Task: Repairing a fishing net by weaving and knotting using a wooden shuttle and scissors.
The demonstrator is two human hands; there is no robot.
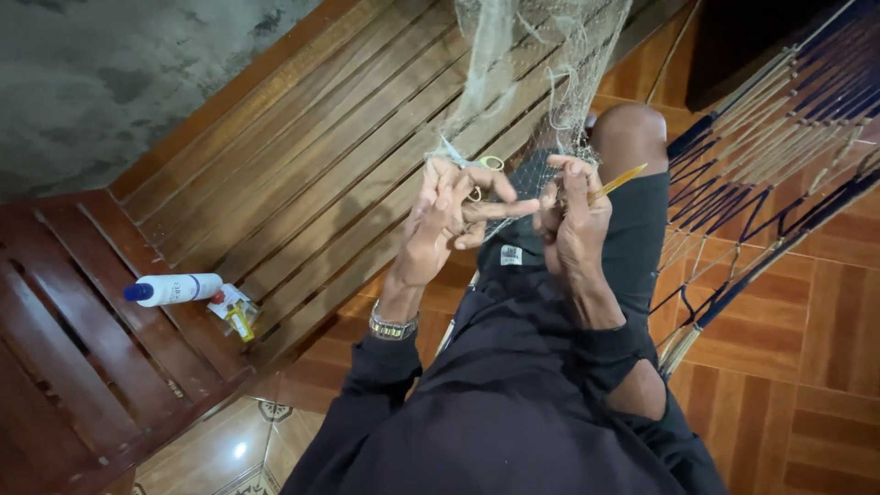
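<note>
A white bottle with a blue cap (174,290) lies on a slatted wooden bench (302,174), far left of the hands. A pale fishing net (532,64) hangs above the hands. The left hand (449,215) pinches net mesh, with scissors (481,165) just behind it. The right hand (573,220) is closed around a yellow netting needle (619,181). A hammock (770,165) stretches at right

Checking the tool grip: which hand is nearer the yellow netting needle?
Right. The right hand holds the yellow netting needle, which pokes out past its fingers. The left hand is apart, pinching the net.
</note>
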